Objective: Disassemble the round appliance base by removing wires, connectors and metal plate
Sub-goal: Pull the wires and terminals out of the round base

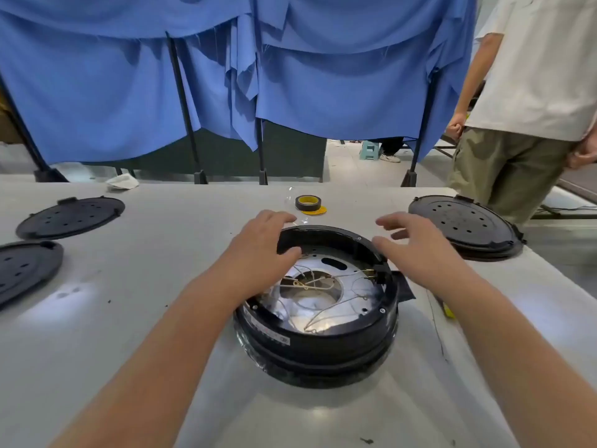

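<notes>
Opened round appliance base (318, 331) at the centre of the white table (129, 318), both hands at its far rim.

The left hand (261, 240) lay across the rim, thumb inside, fingers loosely spread; the right hand (416, 244) hovered beside it, spread and empty. The rigid housing probably suited a rim grip; the thin wires (323, 282) looked pliable and best pulled at their connectors (371, 272), the metal plate (336, 302) stiff, possibly sharp-edged.

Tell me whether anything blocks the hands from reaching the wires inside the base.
Nothing visible does. The base is open on top, and the wires lie exposed over the metal plate. The left hand rests on the far-left rim; the right hand hovers open by the right rim.
</notes>
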{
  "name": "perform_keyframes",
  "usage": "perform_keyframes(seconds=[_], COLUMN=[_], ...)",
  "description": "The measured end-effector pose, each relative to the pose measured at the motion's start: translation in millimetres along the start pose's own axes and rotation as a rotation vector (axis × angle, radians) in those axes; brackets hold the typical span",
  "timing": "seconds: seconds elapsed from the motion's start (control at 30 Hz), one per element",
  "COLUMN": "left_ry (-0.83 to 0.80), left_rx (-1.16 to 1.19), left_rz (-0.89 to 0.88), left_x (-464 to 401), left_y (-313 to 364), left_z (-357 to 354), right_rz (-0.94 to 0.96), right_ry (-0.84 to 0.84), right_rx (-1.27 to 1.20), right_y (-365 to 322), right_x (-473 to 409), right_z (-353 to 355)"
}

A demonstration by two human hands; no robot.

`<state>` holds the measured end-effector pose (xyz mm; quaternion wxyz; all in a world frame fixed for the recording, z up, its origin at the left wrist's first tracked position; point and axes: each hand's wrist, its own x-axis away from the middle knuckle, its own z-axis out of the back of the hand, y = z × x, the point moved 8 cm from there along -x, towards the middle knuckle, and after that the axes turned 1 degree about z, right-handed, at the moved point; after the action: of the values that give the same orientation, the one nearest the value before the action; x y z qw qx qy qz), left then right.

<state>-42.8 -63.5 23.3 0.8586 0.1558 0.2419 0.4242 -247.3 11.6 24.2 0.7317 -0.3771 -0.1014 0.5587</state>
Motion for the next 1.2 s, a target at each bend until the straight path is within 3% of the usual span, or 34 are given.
perform_keyframes(seconds=[0.2,0.47,0.67,0.87,1.0,1.2], left_ry=[-0.212,-0.368,-0.421,-0.406,-0.484,-0.451], left_rx=[-0.156,-0.228,-0.346,-0.072,0.013,0.073], left_rz=[0.076,0.151,0.114,-0.183,-0.214,-0.247], left_x=[-9,2,20,31,36,35], left_y=[-25,-20,6,70,82,85], left_z=[-27,-4,1,-24,-49,-51], right_rz=[-0.05,-0.039,0.022,0.013,0.023,0.017], right_ry=[-0.239,-0.469,-0.544,-0.566,-0.554,-0.55], right_rx=[0.145,0.169,0.422,0.489,0.46,0.42], right_y=[11,0,-17,-22,-23,-20], right_x=[-5,17,35,41,43,43], right_z=[-34,-39,-37,-34,-32,-33])
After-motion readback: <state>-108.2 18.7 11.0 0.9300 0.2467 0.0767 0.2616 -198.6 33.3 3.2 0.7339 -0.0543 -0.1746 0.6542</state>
